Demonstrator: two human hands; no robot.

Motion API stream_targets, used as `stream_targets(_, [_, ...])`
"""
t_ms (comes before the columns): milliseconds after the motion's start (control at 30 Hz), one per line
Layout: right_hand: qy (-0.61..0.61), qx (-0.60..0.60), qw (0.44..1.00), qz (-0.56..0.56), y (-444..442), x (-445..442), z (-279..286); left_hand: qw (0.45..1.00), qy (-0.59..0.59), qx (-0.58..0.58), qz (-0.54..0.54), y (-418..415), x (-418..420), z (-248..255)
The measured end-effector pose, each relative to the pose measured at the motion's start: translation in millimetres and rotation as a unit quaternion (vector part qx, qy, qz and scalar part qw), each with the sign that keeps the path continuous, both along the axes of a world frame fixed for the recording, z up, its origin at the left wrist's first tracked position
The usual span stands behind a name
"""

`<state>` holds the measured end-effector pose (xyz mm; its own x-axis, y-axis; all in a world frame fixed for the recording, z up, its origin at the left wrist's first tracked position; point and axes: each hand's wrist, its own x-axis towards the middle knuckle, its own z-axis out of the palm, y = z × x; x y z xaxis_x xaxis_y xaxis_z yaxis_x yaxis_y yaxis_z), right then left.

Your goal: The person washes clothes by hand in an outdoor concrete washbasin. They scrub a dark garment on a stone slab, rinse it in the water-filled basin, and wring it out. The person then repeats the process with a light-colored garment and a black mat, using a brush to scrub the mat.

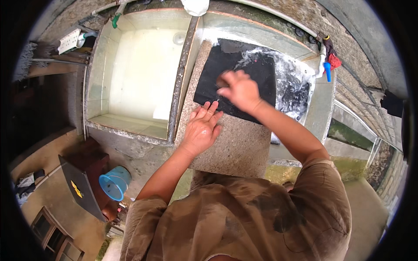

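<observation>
A black rectangular cloth (pixel 241 88) lies flat on a speckled stone slab (pixel 232 143), with white suds across its upper right part. My right hand (pixel 241 89) is over the middle of the cloth, blurred by motion, with its fingers curled around a small brown object (pixel 222 80). That object is too blurred to name surely; it may be a scrubbing brush. My left hand (pixel 203 127) rests palm down, wet, on the slab at the cloth's lower left edge. Its fingertips touch the edge, the fingers are slightly apart, and it grips nothing.
Left of the slab is a tiled basin (pixel 147 71) of cloudy water, beyond a concrete divider (pixel 179 75). Foamy dark material (pixel 292 88) lies to the right. A blue-handled tap (pixel 327 71) stands at the right and a green tap (pixel 115 21) at the upper left. A blue bucket (pixel 114 182) is at lower left.
</observation>
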<state>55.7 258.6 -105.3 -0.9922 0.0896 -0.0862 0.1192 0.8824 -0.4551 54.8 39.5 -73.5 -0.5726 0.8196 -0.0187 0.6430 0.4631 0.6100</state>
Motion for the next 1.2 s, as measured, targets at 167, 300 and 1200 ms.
stream_targets(167, [-0.005,0.098,0.993,-0.061,52,-78,-56,0.999,-0.002,0.038,-0.006,1,-6,-3])
stream_targets(300, [-0.06,0.105,0.976,-0.181,49,-121,-61,0.999,0.018,0.043,-0.006,3,-11,-2])
stream_targets(1200, [-0.017,-0.056,0.996,-0.071,20,-12,-19,0.989,-0.085,0.12,0.03,10,-20,-3])
